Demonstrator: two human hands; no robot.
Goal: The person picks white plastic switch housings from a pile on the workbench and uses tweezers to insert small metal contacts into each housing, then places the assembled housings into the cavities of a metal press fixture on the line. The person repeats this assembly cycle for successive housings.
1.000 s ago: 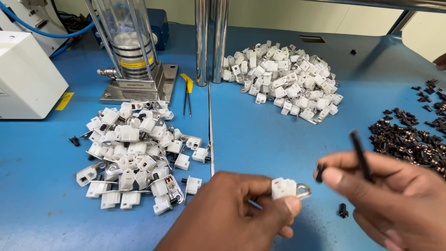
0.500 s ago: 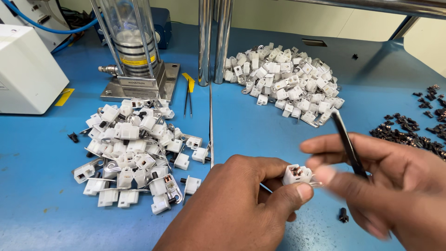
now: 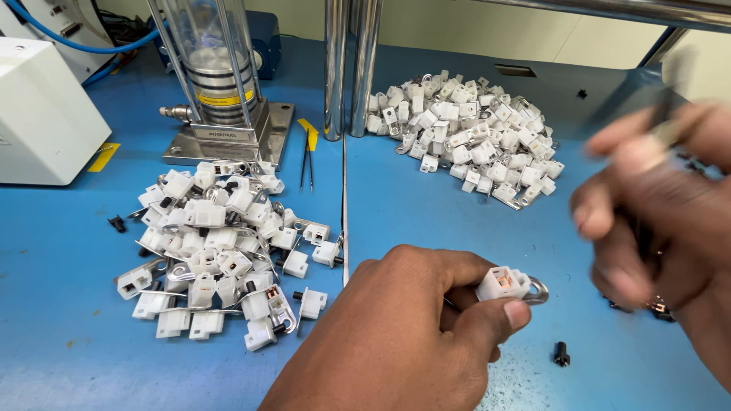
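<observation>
My left hand point(image 3: 411, 335) pinches a small white plastic housing with a metal ring terminal point(image 3: 509, 284) between thumb and forefinger, low in the middle of the head view. My right hand point(image 3: 655, 221) is at the right edge, blurred by motion, apart from the housing and higher than it. Its fingers are closed around a thin black tool point(image 3: 673, 91) that points up. A single small black pin point(image 3: 562, 354) lies on the blue table point(image 3: 449, 221) below the right hand.
A pile of white housings point(image 3: 221, 243) lies left of my left hand, and a second pile point(image 3: 464, 137) lies farther back. A press with a clear cylinder point(image 3: 217, 76), a white box point(image 3: 46, 114), tweezers point(image 3: 307, 156) and two metal posts point(image 3: 346, 68) stand behind.
My right hand pulled away from the housing, up and to the right, and is now blurred. My left hand kept the housing and turned it slightly.
</observation>
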